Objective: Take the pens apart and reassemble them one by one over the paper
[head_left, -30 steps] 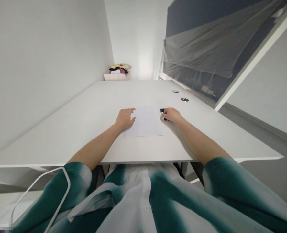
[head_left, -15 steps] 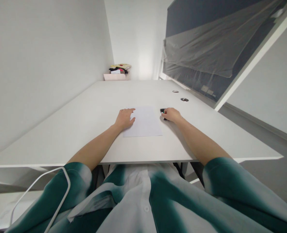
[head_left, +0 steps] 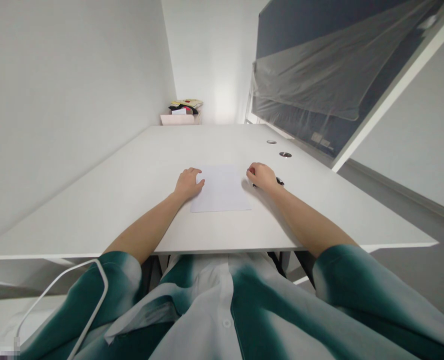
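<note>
A blank white sheet of paper (head_left: 222,192) lies flat on the white table (head_left: 191,142) in front of me. My left hand (head_left: 189,183) rests at its left edge, open, thumb and fingers apart and reaching slightly over the sheet. Just beyond the right edge is my right hand (head_left: 262,176), its fingers drawn together in a pinch. Whatever is between those fingertips is too small and too hidden to name. Behind that wrist a small dark, shiny object (head_left: 280,181) shows in part. Another dark bit peeks out below the fingers; the hand covers the rest.
Two round metal-rimmed fittings (head_left: 285,154) are set in the tabletop at the far right. A pale box (head_left: 177,119) with folded cloth stands past the far edge. A plastic-covered dark panel (head_left: 308,75) leans over the right side. A white cable (head_left: 103,280) hangs at lower left.
My right hand has lifted slightly and shifted a little left, its fingers now pinched; a dark object shows behind the wrist. My left hand has slid slightly left. The paper lies still.
</note>
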Demonstrator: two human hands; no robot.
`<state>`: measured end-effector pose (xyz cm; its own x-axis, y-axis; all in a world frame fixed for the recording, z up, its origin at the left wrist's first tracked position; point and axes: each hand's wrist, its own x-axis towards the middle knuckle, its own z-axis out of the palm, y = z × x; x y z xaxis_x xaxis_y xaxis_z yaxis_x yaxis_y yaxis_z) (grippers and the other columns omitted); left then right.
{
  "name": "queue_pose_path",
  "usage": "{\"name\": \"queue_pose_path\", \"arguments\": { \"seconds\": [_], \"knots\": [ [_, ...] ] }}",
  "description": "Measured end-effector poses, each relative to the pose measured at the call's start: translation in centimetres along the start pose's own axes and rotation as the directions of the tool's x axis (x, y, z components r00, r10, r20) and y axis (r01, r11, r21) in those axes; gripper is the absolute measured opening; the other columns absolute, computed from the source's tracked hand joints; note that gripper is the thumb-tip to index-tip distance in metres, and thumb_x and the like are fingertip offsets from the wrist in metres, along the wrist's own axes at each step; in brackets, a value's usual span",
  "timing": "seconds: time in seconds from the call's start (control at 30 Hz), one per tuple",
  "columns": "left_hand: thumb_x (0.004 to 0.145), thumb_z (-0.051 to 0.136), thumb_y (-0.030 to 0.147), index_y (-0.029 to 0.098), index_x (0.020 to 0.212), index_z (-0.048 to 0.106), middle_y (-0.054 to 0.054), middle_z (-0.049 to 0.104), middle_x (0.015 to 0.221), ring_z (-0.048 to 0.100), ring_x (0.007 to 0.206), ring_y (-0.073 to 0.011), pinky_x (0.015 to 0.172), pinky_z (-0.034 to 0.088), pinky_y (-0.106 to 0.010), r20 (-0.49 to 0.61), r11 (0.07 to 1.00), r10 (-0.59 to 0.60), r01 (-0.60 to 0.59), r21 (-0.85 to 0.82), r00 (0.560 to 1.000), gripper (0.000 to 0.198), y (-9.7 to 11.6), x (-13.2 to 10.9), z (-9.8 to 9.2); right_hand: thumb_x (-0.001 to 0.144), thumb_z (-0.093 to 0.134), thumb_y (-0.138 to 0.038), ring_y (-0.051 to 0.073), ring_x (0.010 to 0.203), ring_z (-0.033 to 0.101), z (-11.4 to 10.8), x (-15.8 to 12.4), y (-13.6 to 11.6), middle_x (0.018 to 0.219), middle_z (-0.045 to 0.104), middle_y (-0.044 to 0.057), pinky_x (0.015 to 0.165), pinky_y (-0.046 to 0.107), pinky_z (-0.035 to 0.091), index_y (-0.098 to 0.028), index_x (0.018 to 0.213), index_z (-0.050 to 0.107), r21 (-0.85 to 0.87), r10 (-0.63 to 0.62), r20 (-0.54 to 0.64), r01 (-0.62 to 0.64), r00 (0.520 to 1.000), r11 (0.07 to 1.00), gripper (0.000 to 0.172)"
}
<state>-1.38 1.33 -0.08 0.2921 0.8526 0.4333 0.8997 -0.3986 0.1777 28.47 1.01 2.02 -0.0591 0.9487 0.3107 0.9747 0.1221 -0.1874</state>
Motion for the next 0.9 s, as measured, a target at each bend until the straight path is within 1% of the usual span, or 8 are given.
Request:
{"name": "queue_pose_path", "arguments": {
  "seconds": [0.17, 0.33, 0.43, 0.53, 0.6, 0.7, 0.8, 0.9],
  "knots": [
    [0.089, 0.049, 0.046, 0.015, 0.125, 0.059, -0.015, 0.062, 0.129, 0.056, 0.119, -0.0287, 0.104, 0.043, -0.043, 0.053, 0.999, -0.048, 0.047, 0.018, 0.997, 0.049, -1.3, 0.2, 1.5, 0.092, 0.043, -0.035, 0.030, 0.121, 0.051, 1.1, -0.7, -1.5, 0.128, 0.058, 0.017, 0.106, 0.038, 0.036, -0.014, 0.127, 0.058, 0.079, -0.141, -0.043, 0.144, 0.989, 0.986, 0.044],
    [0.092, 0.040, 0.056, 0.014, 0.134, 0.052, -0.018, 0.053, 0.142, 0.046, 0.134, -0.0305, 0.111, 0.035, -0.045, 0.136, 0.994, -0.106, 0.100, 0.053, 0.985, 0.061, -1.7, 0.3, 2.5, 0.097, 0.039, -0.043, 0.028, 0.138, 0.038, 2.8, -1.4, -3.2, 0.146, 0.046, 0.018, 0.115, 0.038, 0.027, -0.012, 0.141, 0.047, 0.142, -0.261, 0.052, 0.252, 0.964, 0.957, 0.055],
    [0.093, 0.035, 0.060, 0.013, 0.139, 0.048, -0.020, 0.046, 0.148, 0.040, 0.140, -0.0324, 0.112, 0.033, -0.046, 0.207, 0.988, -0.146, 0.133, 0.075, 0.967, 0.067, -1.4, 0.2, 2.4, 0.099, 0.034, -0.050, 0.029, 0.144, 0.032, 3.6, -1.6, -3.8, 0.154, 0.037, 0.018, 0.117, 0.040, 0.025, -0.012, 0.148, 0.039, 0.114, -0.263, 0.138, 0.249, 0.955, 0.962, 0.062],
    [0.092, 0.032, 0.064, 0.014, 0.145, 0.043, -0.021, 0.037, 0.154, 0.032, 0.144, -0.0360, 0.113, 0.030, -0.050, 0.280, 0.985, -0.163, 0.139, 0.104, 0.946, 0.073, -0.8, 0.0, 2.0, 0.099, 0.031, -0.055, 0.031, 0.146, 0.028, 4.1, -1.7, -3.9, 0.158, 0.032, 0.018, 0.118, 0.043, 0.023, -0.013, 0.151, 0.035, 0.065, -0.250, 0.207, 0.242, 0.946, 0.968, 0.068],
    [0.091, 0.031, 0.068, 0.018, 0.148, 0.039, -0.019, 0.032, 0.157, 0.027, 0.146, -0.0383, 0.113, 0.028, -0.055, 0.322, 0.982, -0.176, 0.143, 0.122, 0.930, 0.077, -0.5, -0.2, 1.7, 0.098, 0.029, -0.058, 0.031, 0.147, 0.026, 4.2, -1.8, -4.0, 0.159, 0.030, 0.017, 0.119, 0.043, 0.021, -0.014, 0.152, 0.035, 0.038, -0.240, 0.240, 0.238, 0.941, 0.971, 0.069],
    [0.088, 0.031, 0.073, 0.024, 0.149, 0.038, -0.017, 0.030, 0.159, 0.025, 0.146, -0.0400, 0.112, 0.026, -0.061, 0.359, 0.981, -0.179, 0.136, 0.141, 0.916, 0.080, -0.1, -0.4, 1.5, 0.098, 0.028, -0.061, 0.031, 0.147, 0.025, 4.2, -1.9, -4.0, 0.159, 0.030, 0.015, 0.119, 0.043, 0.021, -0.017, 0.151, 0.037, 0.011, -0.242, 0.259, 0.247, 0.935, 0.969, 0.070],
    [0.086, 0.032, 0.075, 0.024, 0.149, 0.039, -0.018, 0.029, 0.158, 0.025, 0.146, -0.0417, 0.111, 0.026, -0.064, 0.382, 0.981, -0.165, 0.112, 0.156, 0.909, 0.082, 0.2, -0.5, 1.2, 0.096, 0.029, -0.063, 0.033, 0.146, 0.028, 4.0, -2.0, -4.1, 0.159, 0.031, 0.016, 0.118, 0.043, 0.023, -0.018, 0.150, 0.039, -0.021, -0.241, 0.279, 0.257, 0.929, 0.966, 0.070],
    [0.087, 0.028, 0.076, 0.023, 0.153, 0.032, -0.017, 0.021, 0.161, 0.020, 0.148, -0.0410, 0.114, 0.022, -0.064, 0.440, 0.975, -0.188, 0.114, 0.190, 0.878, 0.085, 0.5, -0.5, 0.8, 0.096, 0.029, -0.062, 0.035, 0.144, 0.031, 3.8, -2.1, -4.2, 0.157, 0.033, 0.017, 0.116, 0.045, 0.027, -0.018, 0.149, 0.040, -0.046, -0.244, 0.304, 0.270, 0.921, 0.962, 0.070]
  ]
}}
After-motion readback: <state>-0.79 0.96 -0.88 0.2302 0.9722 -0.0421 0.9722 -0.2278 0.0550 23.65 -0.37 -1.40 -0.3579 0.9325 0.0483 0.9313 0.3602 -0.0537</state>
